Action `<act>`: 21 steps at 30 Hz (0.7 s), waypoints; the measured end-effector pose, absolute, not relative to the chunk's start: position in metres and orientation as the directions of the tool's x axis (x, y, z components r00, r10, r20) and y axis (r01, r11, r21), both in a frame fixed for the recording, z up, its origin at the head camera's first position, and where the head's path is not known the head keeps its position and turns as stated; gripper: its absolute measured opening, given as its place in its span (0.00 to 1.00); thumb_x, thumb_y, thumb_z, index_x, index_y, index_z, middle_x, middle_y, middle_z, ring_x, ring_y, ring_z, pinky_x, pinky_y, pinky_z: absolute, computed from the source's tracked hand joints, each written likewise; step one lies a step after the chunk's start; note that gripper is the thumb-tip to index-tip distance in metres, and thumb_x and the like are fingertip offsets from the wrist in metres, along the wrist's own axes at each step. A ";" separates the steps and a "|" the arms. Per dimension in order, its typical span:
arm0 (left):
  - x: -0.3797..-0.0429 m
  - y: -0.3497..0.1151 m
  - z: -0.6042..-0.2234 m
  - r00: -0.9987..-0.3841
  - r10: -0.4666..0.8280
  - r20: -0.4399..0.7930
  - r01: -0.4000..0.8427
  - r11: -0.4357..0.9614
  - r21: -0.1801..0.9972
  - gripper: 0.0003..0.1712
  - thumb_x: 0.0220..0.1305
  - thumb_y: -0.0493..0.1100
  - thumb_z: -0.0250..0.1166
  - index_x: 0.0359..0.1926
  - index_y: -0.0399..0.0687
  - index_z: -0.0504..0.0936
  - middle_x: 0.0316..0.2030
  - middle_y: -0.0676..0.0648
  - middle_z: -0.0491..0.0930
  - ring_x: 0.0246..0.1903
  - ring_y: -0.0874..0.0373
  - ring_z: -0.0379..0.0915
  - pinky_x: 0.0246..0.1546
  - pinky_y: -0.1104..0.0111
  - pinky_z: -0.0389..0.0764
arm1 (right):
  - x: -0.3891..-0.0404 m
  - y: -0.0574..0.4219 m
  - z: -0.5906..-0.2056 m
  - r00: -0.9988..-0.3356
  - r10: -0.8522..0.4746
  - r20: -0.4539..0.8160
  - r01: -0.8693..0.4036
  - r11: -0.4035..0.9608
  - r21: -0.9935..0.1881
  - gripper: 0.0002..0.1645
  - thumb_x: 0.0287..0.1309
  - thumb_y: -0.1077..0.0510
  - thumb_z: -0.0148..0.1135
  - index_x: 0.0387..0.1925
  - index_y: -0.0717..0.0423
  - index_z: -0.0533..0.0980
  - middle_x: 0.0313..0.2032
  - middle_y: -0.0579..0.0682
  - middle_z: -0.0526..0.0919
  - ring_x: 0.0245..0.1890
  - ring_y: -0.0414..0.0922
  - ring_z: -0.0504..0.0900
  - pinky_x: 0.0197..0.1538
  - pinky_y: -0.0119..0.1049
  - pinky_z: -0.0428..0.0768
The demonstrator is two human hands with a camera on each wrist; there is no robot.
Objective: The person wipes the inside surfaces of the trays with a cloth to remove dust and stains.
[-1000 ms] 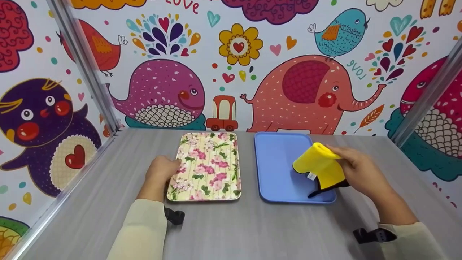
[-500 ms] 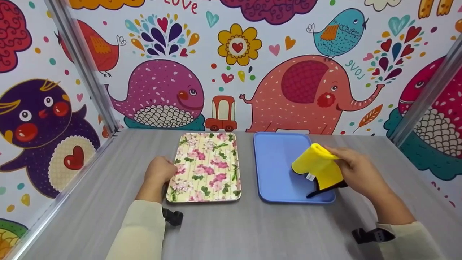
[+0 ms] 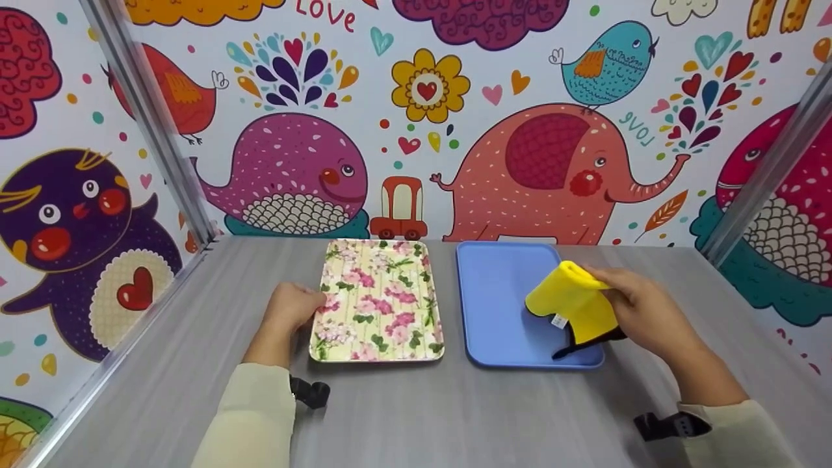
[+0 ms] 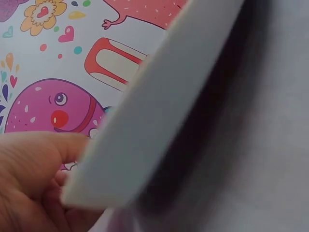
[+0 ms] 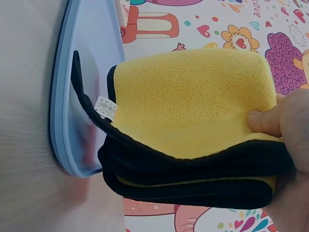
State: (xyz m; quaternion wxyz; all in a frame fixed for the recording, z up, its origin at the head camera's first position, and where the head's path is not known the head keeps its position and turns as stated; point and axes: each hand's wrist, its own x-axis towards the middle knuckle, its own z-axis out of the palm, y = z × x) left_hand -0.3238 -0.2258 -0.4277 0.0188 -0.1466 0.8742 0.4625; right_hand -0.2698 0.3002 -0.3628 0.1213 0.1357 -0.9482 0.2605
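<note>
Floral tray [image 3: 377,300] has shifted a little to the right since the earlier frame, nearer the blue tray [image 3: 497,305], while the yellow cloth [image 3: 572,300] keeps its place above the blue tray's right side. Left hand [image 3: 292,307] pinches the floral tray by its left edge, thumb on the upper side and fingers curled beneath. Right hand [image 3: 645,309] grips the folded cloth by its right end, thumb pressed on the yellow face; one black-trimmed corner hangs down over the blue tray, though whether it touches cannot be told. A dark band along the floral tray's lower side in the left wrist view suggests it is at least partly off the table [image 3: 416,416]. The step in hand seems to be lifting or moving that tray while the cloth waits; the next move probably calls for a firm left pinch and a level tray, without bumping its neighbour.
</note>
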 end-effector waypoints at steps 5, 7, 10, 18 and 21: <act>-0.326 -0.219 -0.429 -0.952 -0.219 -0.215 -0.277 0.310 0.910 0.14 0.64 0.40 0.64 0.43 0.33 0.86 0.30 0.48 0.83 0.26 0.60 0.80 0.30 0.68 0.83 | -0.269 0.300 -0.363 -0.938 -0.191 0.288 -0.312 0.829 -0.465 0.28 0.74 0.66 0.54 0.72 0.49 0.72 0.64 0.64 0.80 0.62 0.68 0.78 0.63 0.62 0.76; -0.327 -0.217 -0.430 -0.951 -0.193 -0.240 -0.285 0.253 0.924 0.17 0.63 0.40 0.64 0.48 0.32 0.85 0.31 0.48 0.85 0.28 0.60 0.82 0.32 0.69 0.86 | -0.269 0.300 -0.363 -0.938 -0.192 0.287 -0.312 0.827 -0.467 0.28 0.74 0.66 0.55 0.72 0.49 0.72 0.64 0.64 0.80 0.61 0.68 0.78 0.63 0.62 0.77; -0.330 -0.214 -0.432 -0.950 -0.138 -0.279 -0.301 0.171 0.938 0.20 0.63 0.40 0.64 0.52 0.32 0.83 0.33 0.48 0.86 0.32 0.60 0.83 0.35 0.69 0.87 | -0.269 0.300 -0.362 -0.939 -0.191 0.287 -0.312 0.827 -0.469 0.29 0.74 0.66 0.55 0.72 0.49 0.72 0.64 0.64 0.80 0.61 0.68 0.78 0.63 0.62 0.76; -0.334 -0.211 -0.437 -0.959 -0.006 -0.283 -0.281 -0.101 0.954 0.24 0.66 0.37 0.65 0.60 0.27 0.77 0.35 0.47 0.87 0.35 0.58 0.86 0.41 0.68 0.89 | -0.270 0.300 -0.363 -0.939 -0.196 0.283 -0.314 0.824 -0.471 0.30 0.73 0.68 0.55 0.72 0.49 0.72 0.65 0.64 0.79 0.63 0.68 0.77 0.64 0.63 0.76; -0.334 -0.213 -0.438 -0.969 0.043 -0.243 -0.247 -0.189 0.950 0.26 0.68 0.35 0.65 0.62 0.23 0.74 0.34 0.47 0.89 0.35 0.58 0.87 0.40 0.68 0.89 | -0.270 0.300 -0.363 -0.941 -0.190 0.279 -0.306 0.828 -0.469 0.30 0.73 0.68 0.55 0.72 0.50 0.72 0.64 0.64 0.79 0.63 0.68 0.77 0.64 0.63 0.75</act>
